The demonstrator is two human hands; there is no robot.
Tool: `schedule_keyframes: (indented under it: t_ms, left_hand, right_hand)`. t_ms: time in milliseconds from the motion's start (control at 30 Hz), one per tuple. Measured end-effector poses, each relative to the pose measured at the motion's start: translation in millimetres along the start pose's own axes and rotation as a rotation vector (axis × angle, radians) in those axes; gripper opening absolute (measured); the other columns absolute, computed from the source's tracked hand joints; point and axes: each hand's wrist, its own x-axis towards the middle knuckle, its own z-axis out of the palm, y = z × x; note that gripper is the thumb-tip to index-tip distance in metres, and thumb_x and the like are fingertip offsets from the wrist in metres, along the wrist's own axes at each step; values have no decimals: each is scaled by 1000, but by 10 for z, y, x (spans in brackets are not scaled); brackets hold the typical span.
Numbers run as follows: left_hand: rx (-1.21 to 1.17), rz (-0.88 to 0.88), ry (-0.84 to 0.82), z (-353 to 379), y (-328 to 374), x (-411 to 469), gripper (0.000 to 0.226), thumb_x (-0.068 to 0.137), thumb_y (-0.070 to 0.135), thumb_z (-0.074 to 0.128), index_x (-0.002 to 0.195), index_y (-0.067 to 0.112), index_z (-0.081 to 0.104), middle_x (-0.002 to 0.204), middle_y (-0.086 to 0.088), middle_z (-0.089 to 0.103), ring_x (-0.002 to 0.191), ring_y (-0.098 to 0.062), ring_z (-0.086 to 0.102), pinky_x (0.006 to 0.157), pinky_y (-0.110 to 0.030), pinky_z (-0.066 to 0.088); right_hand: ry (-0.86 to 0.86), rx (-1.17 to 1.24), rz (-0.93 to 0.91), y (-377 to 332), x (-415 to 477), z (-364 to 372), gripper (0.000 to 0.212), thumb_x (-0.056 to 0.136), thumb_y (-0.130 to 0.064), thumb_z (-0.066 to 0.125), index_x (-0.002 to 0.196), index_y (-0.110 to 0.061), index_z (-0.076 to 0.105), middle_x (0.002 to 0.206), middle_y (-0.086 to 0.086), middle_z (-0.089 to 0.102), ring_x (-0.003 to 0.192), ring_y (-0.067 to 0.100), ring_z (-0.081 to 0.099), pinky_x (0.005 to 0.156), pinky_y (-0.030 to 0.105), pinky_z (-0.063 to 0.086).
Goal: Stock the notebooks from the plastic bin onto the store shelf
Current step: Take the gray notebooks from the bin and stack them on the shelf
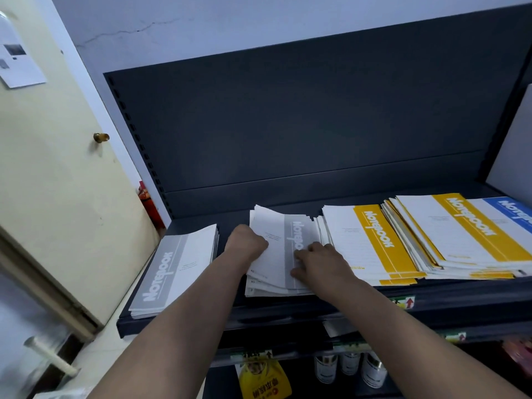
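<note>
A stack of grey-striped notebooks [280, 243] lies in the middle of the dark store shelf [201, 318]. My left hand [246, 240] grips the stack's left edge, its fingers curled around it. My right hand [316, 262] presses on top of the same stack near its right side, fingers bent over the grey stripe. Another grey-striped stack [178, 264] lies at the shelf's left end. Yellow-striped notebooks [371, 243] lie to the right, then a further yellow stack [466, 228] and a blue-striped notebook [509, 214]. The plastic bin is out of view.
The shelf's dark back panel [288, 125] rises behind the stacks. Below hang a yellow packet [263, 378] and white bottles [349, 367]. A cream door [57, 168] with a brass knob [101, 137] stands to the left.
</note>
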Motion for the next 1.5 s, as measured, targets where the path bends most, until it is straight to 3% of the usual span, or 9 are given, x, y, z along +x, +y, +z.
schedule_keyframes:
  t_ms: [200, 300, 433, 567, 767, 967, 1200, 1333, 1500]
  left_hand:
    - [-320, 66, -50, -127, -2, -96, 22, 90, 5, 60, 107, 9, 48, 109, -10, 60, 98, -28, 62, 80, -43, 56]
    - [-518, 219, -36, -231, -14, -176, 22, 91, 4, 59, 102, 20, 48, 110, -8, 63, 101, -27, 63, 87, -51, 55]
    - [-597, 424, 6, -320, 4, -230, 25, 95, 3, 53, 110, 21, 47, 106, 4, 64, 99, -14, 61, 84, -33, 53]
    - [-569, 437, -31, -202, -115, -267, 33, 96, 0, 50, 123, 18, 41, 103, 9, 59, 92, -5, 57, 72, -14, 46]
    - [-677, 407, -30, -39, -183, -241, 34, 96, -2, 48, 120, 21, 42, 107, 9, 59, 99, -7, 56, 84, -24, 47]
    - [-565, 416, -17, -22, -207, -158, 30, 96, -2, 47, 116, 19, 44, 103, 9, 58, 97, -9, 55, 80, -22, 45]
    - [-403, 396, 59, -225, -135, -52, 35, 91, 10, 62, 124, 20, 54, 109, 6, 66, 102, -14, 62, 89, -34, 53]
    - [-260, 330, 18, -371, -134, 10, 44, 83, 17, 72, 125, 20, 58, 110, 5, 68, 100, -16, 65, 90, -41, 54]
    - [-141, 174, -120, -301, -239, -25, 21, 82, 15, 73, 102, 11, 69, 100, -4, 72, 88, -22, 69, 76, -42, 60]
  right_hand:
    - [96, 313, 100, 12, 32, -162, 84, 90, -31, 56, 151, -25, -2, 156, 9, 11, 138, 33, 25, 107, 44, 34]
    - [299, 656, 87, 13, 110, -284, 90, 94, -18, 54, 150, -27, -17, 156, 10, 18, 136, 32, 33, 104, 44, 38]
    - [472, 771, 41, -83, 159, -389, 85, 92, -3, 45, 151, -29, -10, 139, 9, 46, 107, 30, 55, 77, 33, 41]
    - [489, 778, -18, -99, 149, -210, 88, 87, 7, 43, 150, -33, -3, 144, 1, 42, 111, 23, 54, 81, 31, 44]
    - [565, 821, -72, -195, 101, -137, 77, 86, 12, 41, 149, -22, 10, 130, -8, 42, 112, 9, 45, 86, 19, 40]
    - [508, 746, 33, -168, 114, -104, 68, 88, 7, 39, 146, -21, 14, 118, 5, 55, 87, 20, 52, 55, 24, 33]
    - [534, 674, 14, -193, 176, -369, 82, 87, 8, 42, 153, -25, 8, 146, 1, 39, 129, 19, 41, 93, 26, 39]
    - [355, 559, 141, -200, 211, -470, 71, 94, 1, 39, 154, -17, 4, 140, 12, 37, 125, 25, 41, 86, 23, 31]
    - [128, 384, 271, -187, 195, -408, 47, 88, 3, 41, 135, -1, 36, 128, 23, 48, 118, 35, 45, 81, 30, 39]
